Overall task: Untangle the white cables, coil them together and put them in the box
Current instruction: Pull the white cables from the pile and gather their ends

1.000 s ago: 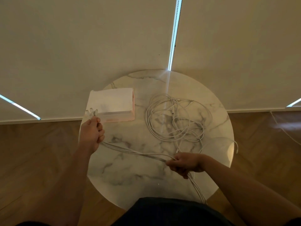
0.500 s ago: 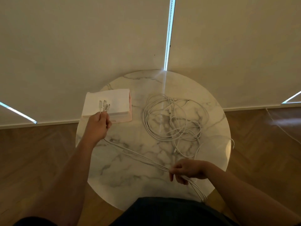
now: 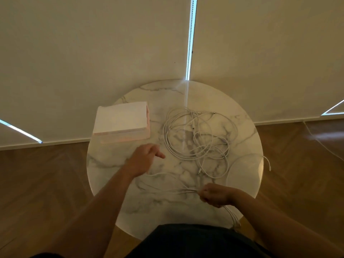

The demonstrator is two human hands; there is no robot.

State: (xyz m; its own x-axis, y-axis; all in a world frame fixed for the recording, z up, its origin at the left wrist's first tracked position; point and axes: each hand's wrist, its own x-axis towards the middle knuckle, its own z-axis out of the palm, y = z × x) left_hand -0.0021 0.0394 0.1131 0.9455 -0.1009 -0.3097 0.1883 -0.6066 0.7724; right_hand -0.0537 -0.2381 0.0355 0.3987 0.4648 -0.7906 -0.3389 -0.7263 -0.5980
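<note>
Daylight is slipping through a narrow gap (image 3: 189, 43) between cream roller blinds (image 3: 93, 53); a round marble table (image 3: 158, 94) is standing on dim herringbone wood floor (image 3: 37, 183).

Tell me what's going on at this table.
A person is sorting white cables on a round marble table. Their right hand grips several strands near the front edge. The blurred left hand hovers between the box and those cables, its grip unclear. Most cable lies uncoiled beside the box.

White cables (image 3: 197, 144): loose tangle, centre-right of frame; strands trail toward lower centre. Pink-sided white box (image 3: 121, 121) left, apart.
</note>
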